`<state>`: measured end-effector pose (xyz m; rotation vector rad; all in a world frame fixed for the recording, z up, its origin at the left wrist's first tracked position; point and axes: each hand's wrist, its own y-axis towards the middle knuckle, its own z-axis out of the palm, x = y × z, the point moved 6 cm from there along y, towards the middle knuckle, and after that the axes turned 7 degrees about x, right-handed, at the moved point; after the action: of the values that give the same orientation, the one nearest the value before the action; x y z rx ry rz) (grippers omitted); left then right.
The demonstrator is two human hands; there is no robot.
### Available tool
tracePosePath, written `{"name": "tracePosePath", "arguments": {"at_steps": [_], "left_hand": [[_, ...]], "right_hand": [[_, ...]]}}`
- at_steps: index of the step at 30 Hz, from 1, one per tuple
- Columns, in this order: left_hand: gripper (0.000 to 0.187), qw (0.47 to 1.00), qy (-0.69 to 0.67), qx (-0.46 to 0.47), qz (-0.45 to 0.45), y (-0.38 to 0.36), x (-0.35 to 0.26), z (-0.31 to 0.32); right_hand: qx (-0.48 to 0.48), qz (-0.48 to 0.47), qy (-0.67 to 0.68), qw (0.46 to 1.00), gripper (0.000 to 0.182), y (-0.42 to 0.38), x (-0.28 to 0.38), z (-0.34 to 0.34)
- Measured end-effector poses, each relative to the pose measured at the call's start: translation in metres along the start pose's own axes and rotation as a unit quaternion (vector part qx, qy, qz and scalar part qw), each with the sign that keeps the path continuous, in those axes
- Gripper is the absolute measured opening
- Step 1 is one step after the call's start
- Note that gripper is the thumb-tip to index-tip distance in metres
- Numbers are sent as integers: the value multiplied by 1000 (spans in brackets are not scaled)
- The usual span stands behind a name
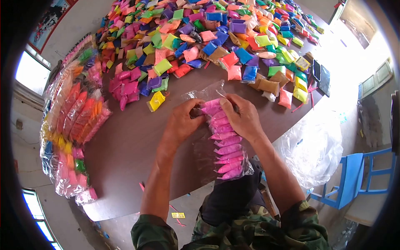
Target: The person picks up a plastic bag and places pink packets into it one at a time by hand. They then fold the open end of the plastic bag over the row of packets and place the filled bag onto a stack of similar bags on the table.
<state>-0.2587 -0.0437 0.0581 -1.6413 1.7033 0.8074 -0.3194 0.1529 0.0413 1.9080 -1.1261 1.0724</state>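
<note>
A clear plastic bag [203,92] holds a stacked row of pink packets [228,142], running from between my hands down past the table's near edge. My left hand [183,120] pinches the bag's upper left side, with its fingers curled. At the upper right, my right hand [243,117] grips the bag beside the top pink packet. The bag's loose upper end lies on the table beyond my fingers. A yellow packet [156,101] lies just beyond my left hand.
A large heap of coloured packets [216,31] covers the far part of the brown table [121,166]. Filled bags [75,112] line the left edge. To the right are a phone [316,71], clear plastic sheeting [310,150] and a blue chair [350,179].
</note>
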Motion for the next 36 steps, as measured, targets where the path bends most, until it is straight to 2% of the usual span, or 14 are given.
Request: {"name": "tracePosePath", "arguments": {"at_steps": [1,4,7,9,12,16,19,21,25,27,30,33,35,36], "left_hand": [[40,1000,-26,2,-5,0,2,2],[40,994,-110,16,-10,3,10,10],[41,979,-200,45,-15,8,18,19],[40,963,-260,62,-37,10,20,23],[39,969,-235,48,-58,10,18,22],[36,973,-224,44,-24,13,16,27],[35,971,-234,52,7,19,21,35],[35,960,-274,62,5,21,24,36],[38,981,-192,32,-13,19,15,35],[40,988,-154,6,-10,13,6,32],[40,976,-203,-81,-2,-8,9,28],[45,980,-160,-114,-40,-57,1,15],[51,982,-69,-103,-139,-104,-26,13],[57,990,-21,-88,-112,-128,-41,21]], "right_hand": [[-4,-8,-51,999,39,1,3,-2],[23,26,84,996,38,8,-18,4],[0,5,173,985,37,8,-25,4],[9,-3,183,983,37,7,-23,2],[36,16,163,986,36,5,-21,-2],[37,6,142,989,34,9,-27,1],[59,37,233,970,33,8,-28,0],[55,32,211,976,34,10,-30,0],[14,11,97,995,34,10,-28,-2],[-1,-12,89,996,33,12,-27,-2],[0,2,86,996,31,9,-29,-2],[-5,23,101,995,31,7,-29,-2],[-12,38,112,993,31,4,-32,-2],[-26,39,108,993,32,1,-32,-3]]}}
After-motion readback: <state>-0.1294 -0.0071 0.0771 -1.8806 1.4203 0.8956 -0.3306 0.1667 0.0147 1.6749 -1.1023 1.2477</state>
